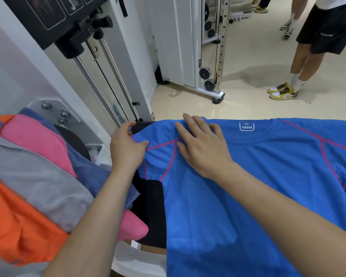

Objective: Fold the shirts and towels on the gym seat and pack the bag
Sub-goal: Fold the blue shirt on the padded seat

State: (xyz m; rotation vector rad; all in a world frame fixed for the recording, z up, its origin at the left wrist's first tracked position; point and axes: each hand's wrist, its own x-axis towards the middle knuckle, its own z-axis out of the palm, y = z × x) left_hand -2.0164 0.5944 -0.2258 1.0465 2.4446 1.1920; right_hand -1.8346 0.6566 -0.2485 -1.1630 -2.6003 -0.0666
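Across the black gym seat (150,206) the blue shirt (248,196) lies spread flat, its collar along the far edge with the white size label (246,125) facing up. Its body runs to the near edge and out of view at the bottom. The shirt's right sleeve reaches the seat's right edge, where a dark strip of padding shows past it. At the far left corner the left hand (126,148) pinches the hem of the other sleeve, fingers curled over the far side and thumb laid on top by the pink seam. The right hand (204,148) lies just beside it, fingers spread and straight, palm pressing the shoulder flat. A bare patch of seat shows between the sleeve and the left edge. Against that edge a loose pile is heaped, with an orange garment (18,226) nearest, then a grey one (38,186), a pink one (38,140) and a violet-blue cloth (92,176) under the left forearm. The machine's steel guide rods (108,80) rise close behind the far left corner. Past the far edge the pale floor (238,108) lies open up to a white pulley frame (208,76), and a standing person (308,56) in yellow sneakers (284,92) is well apart from the seat.
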